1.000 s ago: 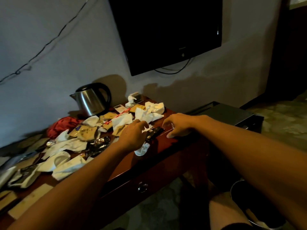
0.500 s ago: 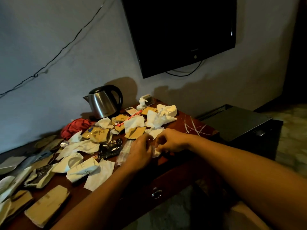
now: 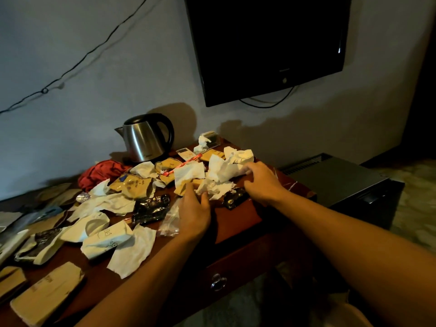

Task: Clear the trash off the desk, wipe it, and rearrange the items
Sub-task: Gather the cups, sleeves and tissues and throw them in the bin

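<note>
Item: crumpled white tissues [image 3: 213, 185] — a loose heap toward the far right end of the bench [image 3: 238, 218], lying between the two hands. Left hand [image 3: 194, 213] sits at the near edge of the heap, fingers curled and pinching a wad of tissue. Right hand [image 3: 260, 182] lies just right of the heap, fingers bent onto a larger white sheet [image 3: 226, 168]; how firm that grip is cannot be told. Both hands are at the heap; the gather looks set to run inward, right toward left.

Also on the bench: black foil wrappers [image 3: 151, 208], a clear plastic bag [image 3: 169, 220], brown paper packets [image 3: 134, 185], more white scraps spread leftward, a red cloth [image 3: 101, 173], a steel kettle [image 3: 145, 140] at the far side.

Room: dim — a television [image 3: 266, 43] mounted on the wall above; a low dark unit [image 3: 337, 178] to the right of the bench.
</note>
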`<control>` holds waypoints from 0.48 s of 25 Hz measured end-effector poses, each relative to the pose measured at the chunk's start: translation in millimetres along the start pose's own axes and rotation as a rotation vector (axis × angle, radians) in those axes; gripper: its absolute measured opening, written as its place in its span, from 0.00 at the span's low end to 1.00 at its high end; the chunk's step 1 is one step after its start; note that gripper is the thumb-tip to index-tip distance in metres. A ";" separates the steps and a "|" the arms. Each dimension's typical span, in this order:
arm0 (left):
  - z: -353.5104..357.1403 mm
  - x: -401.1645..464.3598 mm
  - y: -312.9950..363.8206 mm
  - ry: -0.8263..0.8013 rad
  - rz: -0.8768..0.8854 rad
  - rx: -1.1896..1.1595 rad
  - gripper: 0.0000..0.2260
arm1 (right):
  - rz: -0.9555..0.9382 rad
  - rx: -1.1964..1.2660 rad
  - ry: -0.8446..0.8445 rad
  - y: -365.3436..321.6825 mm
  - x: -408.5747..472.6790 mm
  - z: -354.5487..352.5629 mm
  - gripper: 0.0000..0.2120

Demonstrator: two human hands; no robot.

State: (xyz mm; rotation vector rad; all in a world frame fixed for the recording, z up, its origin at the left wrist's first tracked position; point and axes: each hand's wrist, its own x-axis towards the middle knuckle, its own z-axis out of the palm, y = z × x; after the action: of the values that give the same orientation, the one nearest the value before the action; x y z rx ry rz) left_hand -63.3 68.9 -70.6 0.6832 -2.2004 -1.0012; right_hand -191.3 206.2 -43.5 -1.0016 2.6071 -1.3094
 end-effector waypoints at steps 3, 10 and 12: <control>8.4 7.8 -0.2 0.013 -0.018 0.011 0.08 | 0.087 -0.119 -0.038 14.6 -0.9 4.0 0.21; 18.9 18.1 -7.5 -0.044 -0.014 -0.003 0.03 | -0.049 -0.429 0.005 26.0 -6.0 28.8 0.30; 17.0 15.7 -5.1 -0.039 -0.002 -0.036 0.02 | -0.031 -0.343 -0.016 27.6 -6.0 27.0 0.30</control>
State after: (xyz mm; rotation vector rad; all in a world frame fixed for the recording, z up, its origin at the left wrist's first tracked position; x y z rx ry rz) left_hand -85.0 63.5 -78.4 0.6546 -2.2100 -1.0609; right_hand -192.3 202.7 -82.4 -1.0897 2.8753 -0.8690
